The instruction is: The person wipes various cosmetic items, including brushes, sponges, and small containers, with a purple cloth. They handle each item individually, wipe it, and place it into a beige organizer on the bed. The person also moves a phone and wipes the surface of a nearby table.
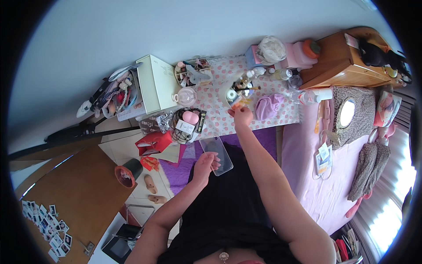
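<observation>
My right hand reaches over the front of a white holder crowded with bottles, brushes and other small cosmetics. Its fingers are at the holder's near edge, beside something orange. Blur and the back of the hand hide whether they grip anything. My left hand is lower, in front of my body, fingers loosely curled. It overlaps the left side of a clear plastic tray-like piece at the table's near edge. Whether it grips that piece is not plain. A crumpled lilac cloth lies right of my right hand.
The patterned tablecloth also carries a clear pitcher, a second cosmetics organizer, a pink rounded case among black cables, and plastic bottles. A red paper bag stands at left. A pink-covered bed is at right.
</observation>
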The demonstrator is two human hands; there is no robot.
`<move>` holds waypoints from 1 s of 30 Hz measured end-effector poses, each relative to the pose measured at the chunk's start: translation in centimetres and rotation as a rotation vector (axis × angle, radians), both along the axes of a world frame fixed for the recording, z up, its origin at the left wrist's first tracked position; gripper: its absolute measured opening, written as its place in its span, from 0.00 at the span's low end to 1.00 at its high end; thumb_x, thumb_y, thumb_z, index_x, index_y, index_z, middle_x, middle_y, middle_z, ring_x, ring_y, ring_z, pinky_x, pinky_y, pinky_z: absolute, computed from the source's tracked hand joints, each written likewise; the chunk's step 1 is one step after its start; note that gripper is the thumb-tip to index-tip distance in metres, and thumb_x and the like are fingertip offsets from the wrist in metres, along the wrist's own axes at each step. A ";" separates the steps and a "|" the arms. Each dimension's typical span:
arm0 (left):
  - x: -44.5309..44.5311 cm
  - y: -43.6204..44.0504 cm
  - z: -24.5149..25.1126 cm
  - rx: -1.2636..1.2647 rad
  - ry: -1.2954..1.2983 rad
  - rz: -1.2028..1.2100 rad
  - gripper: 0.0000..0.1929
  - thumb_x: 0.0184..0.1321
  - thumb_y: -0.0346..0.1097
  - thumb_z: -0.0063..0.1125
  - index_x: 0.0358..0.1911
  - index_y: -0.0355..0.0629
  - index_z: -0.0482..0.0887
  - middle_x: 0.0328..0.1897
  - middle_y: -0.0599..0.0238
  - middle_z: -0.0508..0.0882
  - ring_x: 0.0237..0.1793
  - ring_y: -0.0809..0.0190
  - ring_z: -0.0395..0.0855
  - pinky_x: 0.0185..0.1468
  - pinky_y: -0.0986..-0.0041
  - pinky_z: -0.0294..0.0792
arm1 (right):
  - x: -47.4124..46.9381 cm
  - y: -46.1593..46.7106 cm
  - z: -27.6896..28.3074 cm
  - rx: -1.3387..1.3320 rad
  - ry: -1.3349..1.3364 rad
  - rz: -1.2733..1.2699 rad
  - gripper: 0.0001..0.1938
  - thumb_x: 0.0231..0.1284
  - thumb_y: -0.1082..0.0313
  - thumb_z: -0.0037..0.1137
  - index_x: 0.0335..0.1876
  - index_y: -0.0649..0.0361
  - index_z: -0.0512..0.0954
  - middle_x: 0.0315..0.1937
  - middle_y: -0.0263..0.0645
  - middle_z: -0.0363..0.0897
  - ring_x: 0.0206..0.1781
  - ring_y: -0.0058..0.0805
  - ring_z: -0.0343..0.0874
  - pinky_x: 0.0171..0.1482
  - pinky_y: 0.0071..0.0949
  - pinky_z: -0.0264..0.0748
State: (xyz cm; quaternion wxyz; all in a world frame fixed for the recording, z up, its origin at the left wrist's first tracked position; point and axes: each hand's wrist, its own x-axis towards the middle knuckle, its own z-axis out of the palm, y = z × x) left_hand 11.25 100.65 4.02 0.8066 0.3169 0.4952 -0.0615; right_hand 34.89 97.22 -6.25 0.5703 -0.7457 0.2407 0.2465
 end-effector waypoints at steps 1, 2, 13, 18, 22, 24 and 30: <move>0.2 0.4 -0.1 0.000 0.001 0.014 0.10 0.76 0.39 0.49 0.49 0.42 0.80 0.39 0.65 0.84 0.34 0.67 0.83 0.42 0.74 0.74 | 0.4 1.5 -0.5 -0.003 0.019 -0.054 0.06 0.63 0.79 0.52 0.37 0.76 0.78 0.31 0.44 0.84 0.30 0.39 0.90 0.25 0.25 0.81; 0.3 0.7 -0.1 0.002 0.004 0.032 0.11 0.76 0.39 0.49 0.50 0.42 0.80 0.40 0.65 0.84 0.35 0.66 0.83 0.43 0.73 0.74 | 1.0 3.0 -1.0 0.025 0.024 -0.120 0.05 0.64 0.79 0.53 0.38 0.75 0.77 0.32 0.45 0.84 0.29 0.39 0.90 0.25 0.25 0.81; 1.8 -0.8 -1.0 -0.036 0.059 0.269 0.12 0.75 0.40 0.51 0.51 0.41 0.81 0.41 0.66 0.84 0.38 0.66 0.83 0.44 0.74 0.74 | 7.8 13.1 -4.0 0.109 0.179 -0.374 0.07 0.66 0.76 0.54 0.45 0.73 0.75 0.42 0.45 0.84 0.38 0.34 0.90 0.27 0.23 0.77; 3.5 -2.1 -1.3 -0.068 0.059 0.292 0.12 0.75 0.41 0.52 0.52 0.42 0.80 0.42 0.65 0.85 0.39 0.65 0.83 0.46 0.73 0.74 | 8.7 12.8 -5.4 0.117 0.223 -0.243 0.06 0.65 0.79 0.53 0.43 0.75 0.75 0.40 0.46 0.83 0.36 0.33 0.89 0.31 0.23 0.81; 4.8 -2.3 -1.1 -0.057 0.019 0.277 0.12 0.75 0.40 0.51 0.53 0.42 0.80 0.42 0.65 0.84 0.40 0.65 0.83 0.46 0.73 0.74 | 9.6 10.8 -5.3 0.211 0.270 -0.097 0.13 0.65 0.79 0.52 0.53 0.77 0.73 0.44 0.47 0.80 0.41 0.36 0.88 0.39 0.25 0.86; 5.3 -2.0 -1.2 -0.051 0.039 0.263 0.12 0.75 0.41 0.51 0.53 0.42 0.80 0.42 0.65 0.84 0.39 0.66 0.83 0.46 0.73 0.74 | 9.8 9.2 -5.2 0.314 0.294 0.019 0.19 0.65 0.80 0.51 0.61 0.78 0.69 0.52 0.50 0.77 0.47 0.39 0.87 0.48 0.28 0.88; 6.2 -1.1 -1.9 -0.034 0.032 0.239 0.12 0.75 0.41 0.51 0.53 0.42 0.80 0.41 0.66 0.83 0.39 0.66 0.82 0.46 0.73 0.73 | 10.7 4.8 -4.4 0.534 0.259 0.137 0.26 0.67 0.76 0.54 0.69 0.74 0.62 0.53 0.48 0.76 0.49 0.37 0.84 0.54 0.31 0.85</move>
